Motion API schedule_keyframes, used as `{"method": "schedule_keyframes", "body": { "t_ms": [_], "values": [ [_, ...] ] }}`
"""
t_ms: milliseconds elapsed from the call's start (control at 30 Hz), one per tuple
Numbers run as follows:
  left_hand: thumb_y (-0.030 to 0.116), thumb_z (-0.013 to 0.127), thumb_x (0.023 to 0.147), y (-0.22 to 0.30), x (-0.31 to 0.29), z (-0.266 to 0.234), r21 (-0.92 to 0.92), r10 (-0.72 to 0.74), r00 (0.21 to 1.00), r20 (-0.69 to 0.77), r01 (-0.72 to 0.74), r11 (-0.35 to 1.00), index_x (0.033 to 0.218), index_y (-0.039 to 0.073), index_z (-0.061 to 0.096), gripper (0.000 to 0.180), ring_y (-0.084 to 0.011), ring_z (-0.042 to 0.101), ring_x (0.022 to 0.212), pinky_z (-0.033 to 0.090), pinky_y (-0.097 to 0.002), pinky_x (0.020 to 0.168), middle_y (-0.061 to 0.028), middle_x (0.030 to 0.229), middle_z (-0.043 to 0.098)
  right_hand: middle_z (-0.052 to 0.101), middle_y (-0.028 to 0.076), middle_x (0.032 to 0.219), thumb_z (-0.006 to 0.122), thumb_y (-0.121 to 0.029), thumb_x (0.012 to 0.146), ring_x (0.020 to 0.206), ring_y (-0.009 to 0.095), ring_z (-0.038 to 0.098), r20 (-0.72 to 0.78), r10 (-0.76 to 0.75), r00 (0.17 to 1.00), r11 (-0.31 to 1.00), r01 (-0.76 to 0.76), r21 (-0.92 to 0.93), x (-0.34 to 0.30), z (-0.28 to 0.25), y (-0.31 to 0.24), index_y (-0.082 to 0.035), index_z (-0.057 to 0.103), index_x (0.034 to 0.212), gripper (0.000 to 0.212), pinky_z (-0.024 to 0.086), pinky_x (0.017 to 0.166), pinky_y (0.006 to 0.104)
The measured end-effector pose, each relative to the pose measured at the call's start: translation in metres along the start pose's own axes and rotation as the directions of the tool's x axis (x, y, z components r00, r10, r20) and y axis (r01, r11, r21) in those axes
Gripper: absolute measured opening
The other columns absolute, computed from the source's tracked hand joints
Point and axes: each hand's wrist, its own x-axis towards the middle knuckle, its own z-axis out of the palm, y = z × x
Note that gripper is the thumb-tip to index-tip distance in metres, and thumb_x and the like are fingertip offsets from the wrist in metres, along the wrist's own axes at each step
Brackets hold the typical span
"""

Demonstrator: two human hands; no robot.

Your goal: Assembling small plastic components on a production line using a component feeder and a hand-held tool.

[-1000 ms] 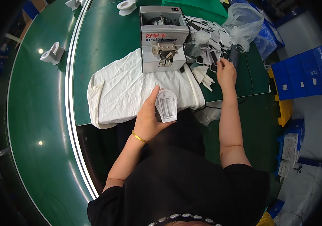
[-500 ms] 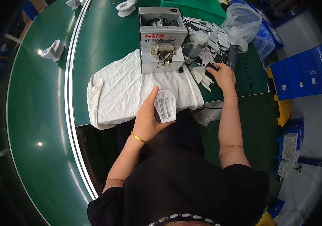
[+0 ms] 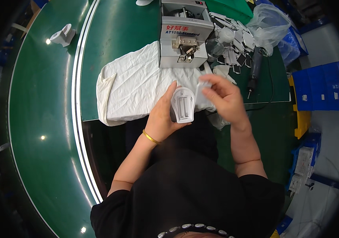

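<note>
Well left of the left fingers, a white ring-ended plastic part (image 3: 63, 35) sits on the green belt (image 3: 44, 99). Nearer, a white cloth (image 3: 131, 89) spreads beyond the left fingertips. The left hand (image 3: 161, 119) is closed around a white battery housing (image 3: 183, 105), thumb along its left side, with the slotted recess facing up; most of the fingers are hidden beneath it. Beyond those fingertips stands a grey benchtop machine (image 3: 183, 57), its top cut off.

Just right of the housing, the right hand (image 3: 230, 101) pinches a pale flat piece (image 3: 202, 96) between thumb and fingers. The step in hand looks like bringing this piece up to the housing; the move calls for a steady left grip and a turn of the right fingertips to line up the edges. Blur and the thumb obscure the piece's outline, and whether it touches the housing is hard to tell. Beyond the right fingers lie loose flat pieces (image 3: 239, 43), overlapping too much to separate, and a dark electric screwdriver (image 3: 255, 69).
</note>
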Motion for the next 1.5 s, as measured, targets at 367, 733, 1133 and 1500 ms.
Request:
{"method": "schedule_keyframes", "body": {
  "t_ms": [367,733,1133,1500],
  "values": [
    [0.010,0.090,0.055,-0.002,-0.002,0.001,-0.026,-0.025,1.000,0.016,0.025,0.999,0.149,0.005,0.024,0.115,-0.0373,0.055,0.117,0.047,-0.0410,0.097,-0.0166,0.135,0.053,0.064,-0.001,0.085,0.066,-0.004,0.090,0.073,0.004,0.057,0.098,0.109,0.989,0.988,-0.119,0.103,-0.007,0.034,0.009,0.000,0.063,0.118,0.027,0.046,0.064,0.0193],
    [0.011,0.090,0.055,-0.014,-0.011,0.005,-0.118,0.006,0.999,0.054,0.001,0.993,0.149,0.005,0.025,0.114,-0.0386,0.045,0.130,0.040,-0.0433,0.105,-0.0170,0.144,0.045,0.054,0.013,0.128,0.064,-0.009,0.092,0.111,0.017,0.055,0.126,0.240,0.962,0.943,-0.262,0.203,-0.013,0.033,0.029,0.003,0.035,0.144,0.062,0.047,0.093,0.0301],
    [0.002,0.060,0.092,0.014,-0.022,-0.005,-0.697,-0.176,0.975,0.133,0.218,0.683,0.153,0.006,0.009,0.079,-0.0255,0.042,0.132,0.034,-0.0378,0.108,-0.0213,0.148,0.034,0.055,0.015,0.125,0.064,-0.006,0.089,0.115,0.019,0.054,0.125,0.080,0.989,0.904,-0.125,0.409,-0.029,0.048,0.021,0.007,0.039,0.139,0.057,0.042,0.099,0.0314],
    [0.019,0.092,0.057,0.012,-0.006,0.000,-0.100,0.098,0.994,0.042,-0.093,0.991,0.149,0.002,0.020,0.118,-0.0391,0.035,0.135,0.034,-0.0451,0.110,-0.0205,0.143,0.041,0.055,0.011,0.123,0.066,-0.004,0.089,0.112,0.016,0.055,0.132,0.193,0.972,0.903,-0.228,0.364,-0.014,0.034,0.016,0.004,0.037,0.141,0.060,0.045,0.097,0.0301]
  ]
}}
